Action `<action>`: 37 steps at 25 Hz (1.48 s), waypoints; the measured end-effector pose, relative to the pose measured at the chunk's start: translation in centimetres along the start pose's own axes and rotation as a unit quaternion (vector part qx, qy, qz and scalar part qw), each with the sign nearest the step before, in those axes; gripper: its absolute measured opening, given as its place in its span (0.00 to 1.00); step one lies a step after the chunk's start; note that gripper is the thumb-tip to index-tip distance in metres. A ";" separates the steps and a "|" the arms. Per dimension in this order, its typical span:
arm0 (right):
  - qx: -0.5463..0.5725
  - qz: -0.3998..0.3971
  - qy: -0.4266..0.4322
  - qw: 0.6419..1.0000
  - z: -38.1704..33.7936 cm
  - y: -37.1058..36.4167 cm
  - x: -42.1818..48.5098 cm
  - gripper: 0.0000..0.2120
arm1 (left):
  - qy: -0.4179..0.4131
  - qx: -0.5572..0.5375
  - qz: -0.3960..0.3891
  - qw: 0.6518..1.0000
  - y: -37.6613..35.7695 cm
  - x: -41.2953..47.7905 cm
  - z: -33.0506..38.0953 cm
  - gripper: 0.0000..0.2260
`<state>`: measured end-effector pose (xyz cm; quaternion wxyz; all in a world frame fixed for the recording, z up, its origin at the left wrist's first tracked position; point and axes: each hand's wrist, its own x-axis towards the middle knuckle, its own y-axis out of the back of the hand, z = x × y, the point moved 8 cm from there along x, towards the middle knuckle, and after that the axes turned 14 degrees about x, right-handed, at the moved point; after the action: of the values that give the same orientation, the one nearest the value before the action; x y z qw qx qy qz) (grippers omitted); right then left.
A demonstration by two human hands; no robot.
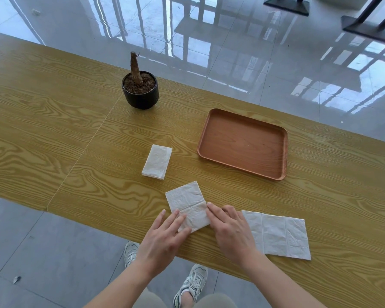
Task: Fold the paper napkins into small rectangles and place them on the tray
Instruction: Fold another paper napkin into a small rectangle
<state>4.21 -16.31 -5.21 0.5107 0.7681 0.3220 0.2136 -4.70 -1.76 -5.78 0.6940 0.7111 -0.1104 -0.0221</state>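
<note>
On the bench (53, 121), the tray (242, 143) is sitting right of the potted plant (140, 90), a folded napkin (157, 161) lying left of the tray. Nearer, a half-folded napkin (187, 201) is lying left of an unfolded napkin (282, 235).

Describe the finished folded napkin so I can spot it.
Find the brown tray on the wooden table. Just left of it lies the folded napkin. It alone is compact and untouched: left hand and right hand rest on the half-folded napkin, the open napkin lies spread flat.

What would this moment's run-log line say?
step: folding | half-folded napkin: under both hands | left hand, right hand: pressing flat | folded napkin: left of tray
</note>
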 end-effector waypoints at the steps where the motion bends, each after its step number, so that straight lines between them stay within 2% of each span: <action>1: 0.000 -0.002 0.004 1.000 -0.2 -0.1 -0.2 0.21 | 0.003 -0.006 -0.001 1.000 0.0 0.0 -0.4 0.15; 4: 0.054 0.024 -0.014 0.998 -0.1 1.2 1.2 0.14 | 0.018 -0.068 0.003 0.997 0.6 -0.1 -1.2 0.13; 5: 0.088 0.039 -0.036 0.995 0.2 1.9 2.4 0.11 | 0.046 -0.093 0.012 0.995 0.9 0.2 -1.9 0.12; 7: 0.138 0.043 -0.092 0.985 0.9 2.6 5.3 0.11 | 0.160 -0.127 0.023 0.979 1.3 1.6 -4.4 0.11; 9: 0.147 -0.003 -0.122 0.982 1.0 2.1 8.5 0.12 | 0.269 -0.123 -0.007 0.955 1.1 3.2 -7.1 0.13; 10: 0.144 -0.032 -0.128 0.981 0.9 1.6 9.9 0.12 | 0.292 -0.116 -0.037 0.949 0.8 4.0 -7.8 0.16; 13: 0.115 -0.095 -0.132 0.980 0.7 0.8 12.7 0.10 | 0.325 -0.129 -0.104 0.931 -0.5 5.2 -8.9 0.24; 15: 0.111 -0.108 -0.137 0.979 1.0 0.4 13.4 0.06 | 0.346 -0.147 -0.113 0.920 -0.9 5.1 -9.2 0.24; 21: 0.156 -0.114 -0.145 0.970 1.4 0.2 13.9 0.06 | 0.355 -0.159 -0.111 0.915 -0.9 5.3 -9.3 0.23; 26: 0.236 -0.049 -0.110 0.964 0.8 1.9 12.4 0.03 | 0.376 -0.217 -0.136 0.891 -1.3 5.7 -9.5 0.26; 28: 0.264 -0.035 -0.105 0.958 0.9 2.4 11.5 0.02 | 0.378 -0.248 -0.139 0.881 -1.2 5.6 -9.6 0.20; 30: 0.302 -0.029 -0.112 0.946 1.0 2.7 10.9 0.03 | 0.372 -0.272 -0.116 0.880 -0.5 5.5 -9.5 0.08; 31: 0.327 -0.028 -0.124 0.937 1.1 2.8 10.5 0.07 | 0.363 -0.274 -0.098 0.885 -0.1 5.3 -9.2 0.03; 33: 0.367 -0.024 -0.145 0.919 1.3 3.0 9.8 0.16 | 0.329 -0.252 -0.055 0.909 1.3 4.8 -8.2 0.05; 34: 0.372 -0.025 -0.146 0.916 1.3 3.1 9.5 0.18 | 0.303 -0.232 -0.032 0.924 2.0 4.4 -7.5 0.06; 37: 0.328 -0.048 -0.114 0.936 0.8 3.2 8.4 0.11 | 0.207 -0.149 0.020 0.967 3.5 3.2 -4.5 0.12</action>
<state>11.54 -11.74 -2.58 0.2731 0.8959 0.3499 -0.0180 -1.14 2.02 -1.78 0.8003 0.5863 0.0266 0.1232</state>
